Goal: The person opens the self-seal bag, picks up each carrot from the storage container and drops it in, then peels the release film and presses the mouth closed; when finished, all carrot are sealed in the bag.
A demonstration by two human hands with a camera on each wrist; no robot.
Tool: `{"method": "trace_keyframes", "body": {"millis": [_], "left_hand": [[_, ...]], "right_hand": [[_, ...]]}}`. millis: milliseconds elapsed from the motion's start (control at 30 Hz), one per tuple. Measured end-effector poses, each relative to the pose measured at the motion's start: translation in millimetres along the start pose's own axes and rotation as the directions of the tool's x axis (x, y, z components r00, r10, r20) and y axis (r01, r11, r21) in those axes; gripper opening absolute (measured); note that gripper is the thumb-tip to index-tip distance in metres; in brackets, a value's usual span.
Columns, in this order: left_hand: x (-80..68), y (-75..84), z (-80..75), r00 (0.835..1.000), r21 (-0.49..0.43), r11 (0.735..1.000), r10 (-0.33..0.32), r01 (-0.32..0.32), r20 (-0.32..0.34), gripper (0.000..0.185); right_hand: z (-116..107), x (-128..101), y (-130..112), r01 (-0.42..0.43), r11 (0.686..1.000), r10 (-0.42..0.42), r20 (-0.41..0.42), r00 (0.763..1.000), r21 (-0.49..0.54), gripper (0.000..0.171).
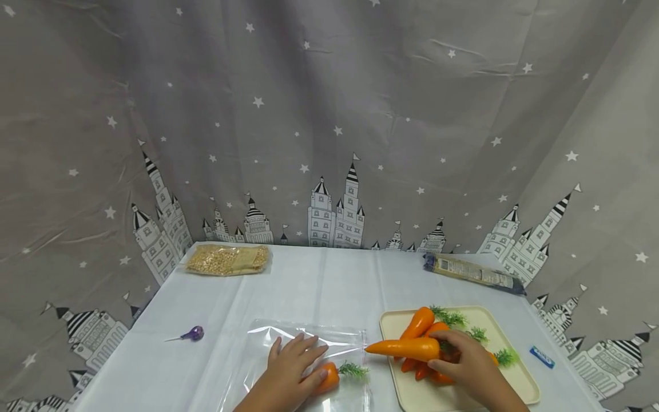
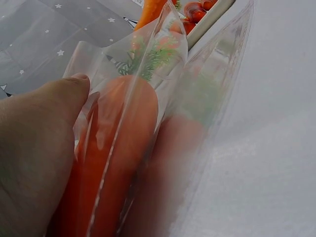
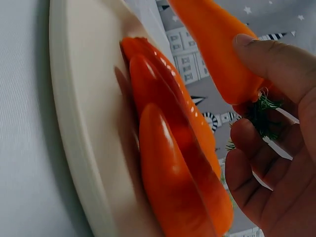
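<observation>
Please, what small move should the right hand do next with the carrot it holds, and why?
Probably slide the held carrot tip-first toward the clear bag. The right hand grips it above the tray, tip pointing at the bag's edge, while the left hand rests on the bag, which already holds one carrot.

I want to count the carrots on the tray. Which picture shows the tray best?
The head view: the whole tray shows, with the carrot pile on it and the right hand holding one carrot. The right wrist view shows only its rim up close; the left wrist view catches just a corner.
</observation>
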State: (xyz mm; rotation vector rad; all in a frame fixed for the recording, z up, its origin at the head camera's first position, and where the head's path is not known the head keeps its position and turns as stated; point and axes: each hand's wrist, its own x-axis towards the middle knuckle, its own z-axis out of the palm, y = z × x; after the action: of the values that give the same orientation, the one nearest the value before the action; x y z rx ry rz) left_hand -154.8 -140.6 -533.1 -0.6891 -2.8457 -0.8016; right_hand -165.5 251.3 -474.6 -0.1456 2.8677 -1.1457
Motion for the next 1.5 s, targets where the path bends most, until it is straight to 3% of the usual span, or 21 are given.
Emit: {"method": "trace_keyframes", "body": {"millis": [100, 367, 700, 1267, 1500], "left_hand": [[0.5, 0.1, -0.1, 1.0, 0.009, 1.0, 0.003, -0.003, -0.003, 0.052], [2.1, -1.0, 1.6, 1.0, 0.022, 1.0, -0.008, 0.008, 0.007, 0.052], [0.4, -0.8, 1.3, 1.0, -0.008, 1.0, 0.005, -0.005, 0.003, 0.048], [1.6, -0.8, -0.8, 0.999, -0.035, 0.999, -0.025, 0.026, 0.032, 0.049], [0.6, 1.5, -2.9, 1.0, -0.04, 0.999, -0.021, 0.021, -0.007, 0.048]], "right_hand": [[3, 3, -2, 0.02, 0.999, -0.022, 0.036, 0.999, 0.037, 0.051], [17, 10, -10, 0.07, 0.997, -0.068, 0.056, 0.996, -0.022, 0.056], [38, 16, -24, 0.104, 0.987, -0.12, 0.127, 0.985, 0.125, 0.053], [59, 32, -45, 0.204, 0.979, -0.204, 0.129, 0.97, 0.014, 0.051], [70, 36, -49, 0.208, 0.978, -0.209, 0.122, 0.97, 0.024, 0.048]]}}
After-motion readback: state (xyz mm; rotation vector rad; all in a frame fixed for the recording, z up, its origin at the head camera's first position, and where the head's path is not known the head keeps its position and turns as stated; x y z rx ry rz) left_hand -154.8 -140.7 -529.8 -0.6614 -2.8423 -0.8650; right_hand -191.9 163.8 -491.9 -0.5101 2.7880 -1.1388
